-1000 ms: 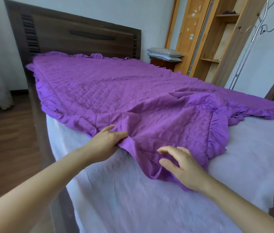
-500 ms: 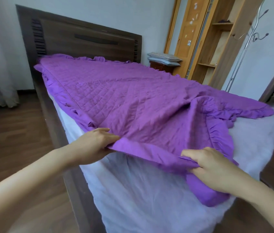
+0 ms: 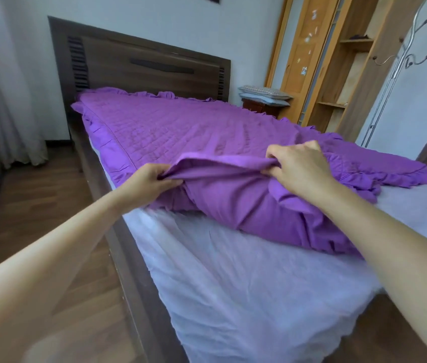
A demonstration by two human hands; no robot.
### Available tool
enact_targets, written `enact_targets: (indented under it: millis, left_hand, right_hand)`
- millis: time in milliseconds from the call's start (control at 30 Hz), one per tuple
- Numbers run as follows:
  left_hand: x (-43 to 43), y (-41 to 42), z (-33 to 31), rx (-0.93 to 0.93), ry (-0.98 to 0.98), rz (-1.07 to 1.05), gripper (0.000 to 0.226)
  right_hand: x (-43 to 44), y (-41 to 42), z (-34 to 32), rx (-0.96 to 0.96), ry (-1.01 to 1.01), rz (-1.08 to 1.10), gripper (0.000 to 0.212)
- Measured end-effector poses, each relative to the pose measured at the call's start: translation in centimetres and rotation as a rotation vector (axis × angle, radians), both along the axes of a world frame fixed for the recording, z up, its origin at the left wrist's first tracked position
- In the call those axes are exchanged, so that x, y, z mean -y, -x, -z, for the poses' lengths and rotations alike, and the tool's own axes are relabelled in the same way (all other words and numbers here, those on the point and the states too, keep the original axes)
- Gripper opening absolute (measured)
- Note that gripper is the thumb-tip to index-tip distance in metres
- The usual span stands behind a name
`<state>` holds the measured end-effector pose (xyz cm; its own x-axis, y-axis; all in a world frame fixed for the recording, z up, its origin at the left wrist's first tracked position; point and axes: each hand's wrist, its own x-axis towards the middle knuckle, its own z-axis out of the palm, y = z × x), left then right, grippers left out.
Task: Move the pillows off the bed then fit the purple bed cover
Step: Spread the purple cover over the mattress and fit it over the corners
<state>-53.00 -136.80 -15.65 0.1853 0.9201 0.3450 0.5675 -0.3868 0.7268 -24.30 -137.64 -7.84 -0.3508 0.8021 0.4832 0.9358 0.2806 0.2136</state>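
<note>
The purple quilted bed cover [image 3: 170, 132] with a ruffled edge lies over the head half of the bed, its near part bunched and folded back. My left hand [image 3: 149, 179] grips the folded edge at the bed's left side. My right hand [image 3: 298, 166] grips the same raised fold further right, fingers curled into the cloth. The white mattress sheet [image 3: 246, 284] is bare at the foot end. Two pillows [image 3: 264, 93] are stacked on a nightstand beyond the bed.
A dark wooden headboard [image 3: 141, 64] stands at the wall. The bed's dark side rail [image 3: 128, 258] runs along wooden floor on the left. A curtain [image 3: 5, 100] hangs at far left. A wooden wardrobe [image 3: 338, 61] and metal coat stand [image 3: 395, 74] are at the right.
Both hands have lifted the cover's near edge and carried it up toward the headboard. The view has shifted right and closer, and more bare sheet shows at the foot end.
</note>
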Motion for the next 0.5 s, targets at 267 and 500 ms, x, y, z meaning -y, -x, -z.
enact_targets:
  millis: [267,500]
  left_hand:
    - [-5.0,-3.1,2.6,-0.448,-0.141,-0.547,0.023]
    - [-7.0,-3.5,3.3,-0.410,-0.237,-0.539,0.022]
  right_hand:
    - [-3.3,-0.9,6.3,0.064,-0.077,0.067,0.028]
    - [-3.0,-2.7,10.1,0.269,0.259,-0.013,0.022]
